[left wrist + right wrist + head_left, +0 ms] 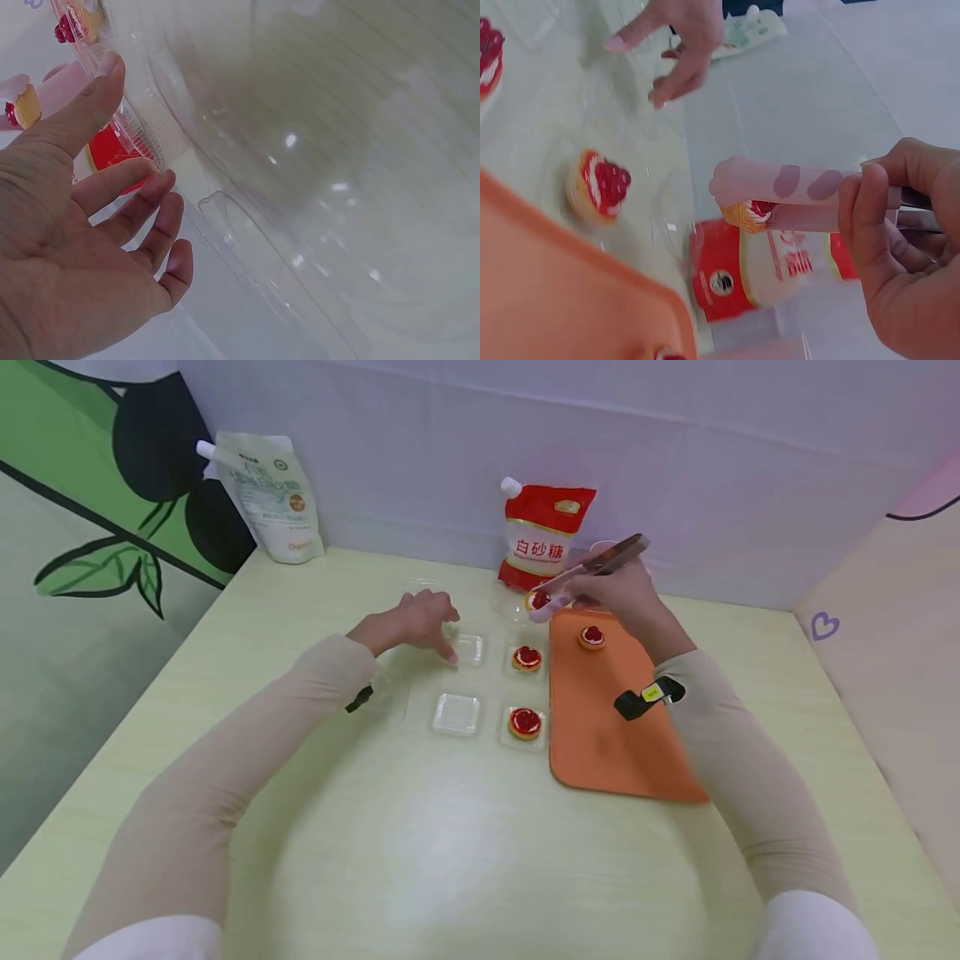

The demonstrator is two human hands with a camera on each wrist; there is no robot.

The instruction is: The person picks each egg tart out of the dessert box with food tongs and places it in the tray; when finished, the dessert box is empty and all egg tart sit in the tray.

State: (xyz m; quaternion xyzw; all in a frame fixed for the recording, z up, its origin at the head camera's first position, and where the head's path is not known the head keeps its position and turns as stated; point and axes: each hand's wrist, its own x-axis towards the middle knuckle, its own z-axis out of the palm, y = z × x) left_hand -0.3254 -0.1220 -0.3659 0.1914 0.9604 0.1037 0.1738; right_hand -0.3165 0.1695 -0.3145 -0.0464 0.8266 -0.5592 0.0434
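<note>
My right hand (630, 597) grips a pair of tongs (810, 184) with pale pink paw-shaped ends. Between those ends sits a small berry tart (746, 216), raised over the back of the table near a clear container. My left hand (420, 620) hovers over the clear plastic boxes with its fingers loosely bent and holds nothing; its thumb is close to an open box (470, 649). Nearer to me stands another box (456, 714) without a tart. Two tarts, one farther (527, 658) and one nearer (524, 723), sit in clear boxes beside the tray.
An orange tray (615, 743) lies under my right arm, with one tart (592, 637) near its far end. A red and white sugar bag (536, 539) stands behind the boxes against the wall cloth. At the back left leans a white pouch (277, 506).
</note>
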